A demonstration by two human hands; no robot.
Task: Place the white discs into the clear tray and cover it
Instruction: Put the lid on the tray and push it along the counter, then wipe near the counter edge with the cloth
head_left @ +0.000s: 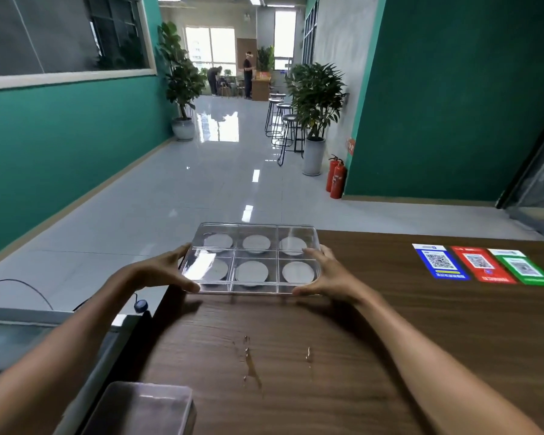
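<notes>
Over wooden counter [358,324], both hands (arms outstretched) grip clear tray [253,288] ends.

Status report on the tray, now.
Left hand and right hand grip clear tray at its sides. Six white discs seated, lid appears on. Small spill on table nearby.

A clear plastic tray [254,260] with six compartments, in two rows of three, sits at the far left corner of a dark wooden table [390,324]; each compartment holds one flat round white disc [251,272] lying face up, six discs in all; a clear lid covers the tray, catching glare over the near left compartment; the tray's far edge lines up with the table's far edge.
</notes>
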